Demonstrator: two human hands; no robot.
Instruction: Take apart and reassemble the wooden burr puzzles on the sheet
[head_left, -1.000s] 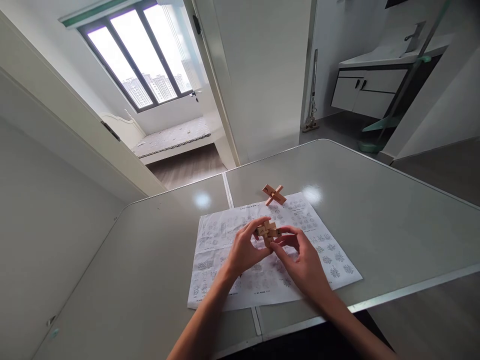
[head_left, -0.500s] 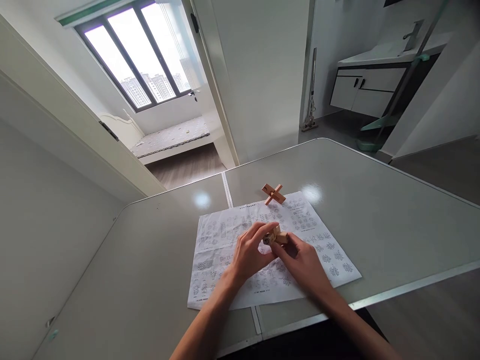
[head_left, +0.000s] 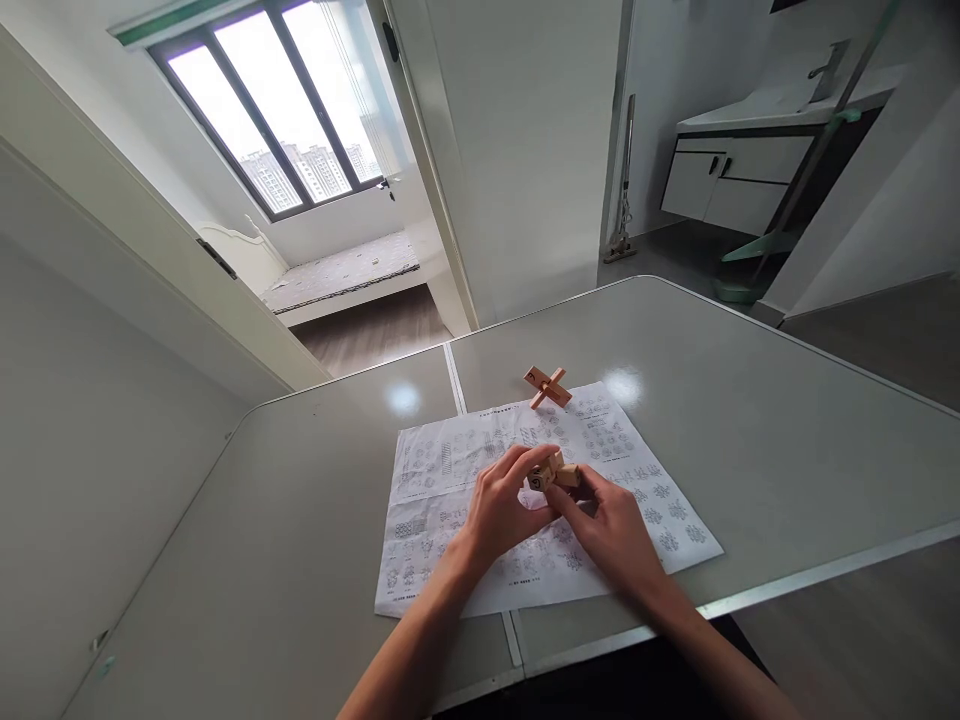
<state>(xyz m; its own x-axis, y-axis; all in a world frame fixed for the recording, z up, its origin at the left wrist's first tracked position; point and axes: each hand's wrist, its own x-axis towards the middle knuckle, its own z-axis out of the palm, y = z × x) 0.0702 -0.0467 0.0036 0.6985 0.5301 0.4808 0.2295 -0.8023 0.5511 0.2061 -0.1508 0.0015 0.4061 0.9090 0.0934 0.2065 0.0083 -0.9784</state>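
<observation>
Between my two hands is a small light-wood burr puzzle [head_left: 556, 470], made of interlocked blocks with dark marks on one end. My left hand [head_left: 504, 503] grips its left side, fingers over the top and thumb below. My right hand [head_left: 609, 515] pinches the right side, where a block sticks out. The fingers hide part of the puzzle. Under both hands lies a creased printed instruction sheet [head_left: 427, 470] covered in small puzzle drawings. Beyond the hands, a reddish wooden cross of joined puzzle pieces [head_left: 548, 387] rests at the sheet's far edge.
The grey table [head_left: 315, 520] has a metal edge and a seam [head_left: 454, 380] running across it. Behind it stand a door panel [head_left: 532, 160], a bed [head_left: 345, 268] through the left doorway, and a mop [head_left: 624, 190] beside a sink cabinet [head_left: 739, 170] at right.
The wooden puzzle has turned very slightly in my fingers, and its marked end shows a little more. Both hands keep their grip in nearly the same place.
</observation>
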